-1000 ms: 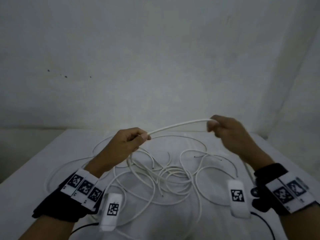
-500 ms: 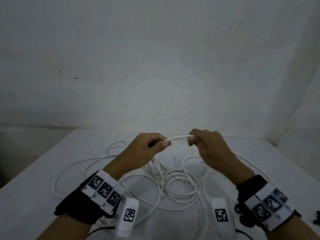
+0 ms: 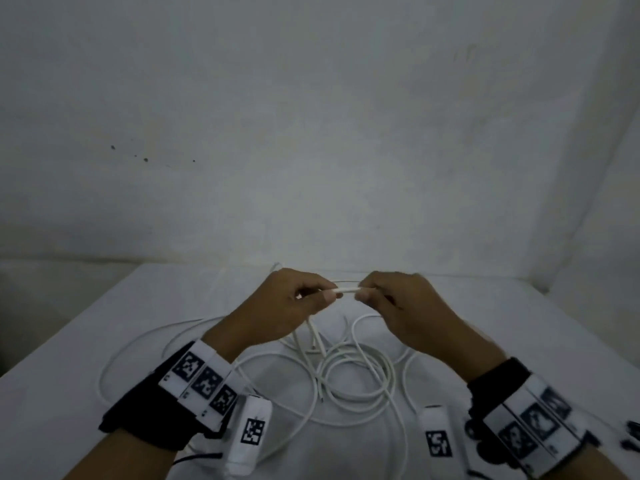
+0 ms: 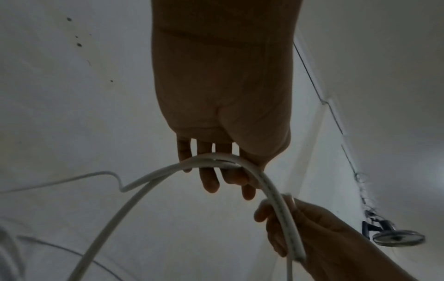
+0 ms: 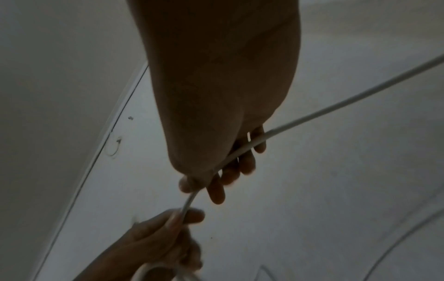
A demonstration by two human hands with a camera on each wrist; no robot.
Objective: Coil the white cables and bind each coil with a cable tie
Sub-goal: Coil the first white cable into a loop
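Note:
A white cable point(image 3: 348, 290) runs in a short span between my two hands, held above the table. My left hand point(image 3: 298, 306) pinches it between thumb and fingers, with more strands hanging from the fist down to the tangle. My right hand point(image 3: 388, 299) pinches the same cable a few centimetres to the right. In the left wrist view the cable point(image 4: 271, 188) arches over the left hand's fingers point(image 4: 211, 182) towards the right hand point(image 4: 300, 233). In the right wrist view the cable point(image 5: 312, 116) passes through the right hand's fingers point(image 5: 230, 175). Several loose white loops point(image 3: 346, 386) lie tangled on the table. No cable tie is visible.
The white table point(image 3: 86, 341) stands in a corner against pale walls. Small dark objects point(image 3: 632, 434) lie at the right edge of the table. A metal round fitting point(image 4: 398, 237) shows by the wall in the left wrist view.
My hands have come together from wide apart, shortening the cable span between them. The right hand slid left along the cable and both hands dropped slightly.

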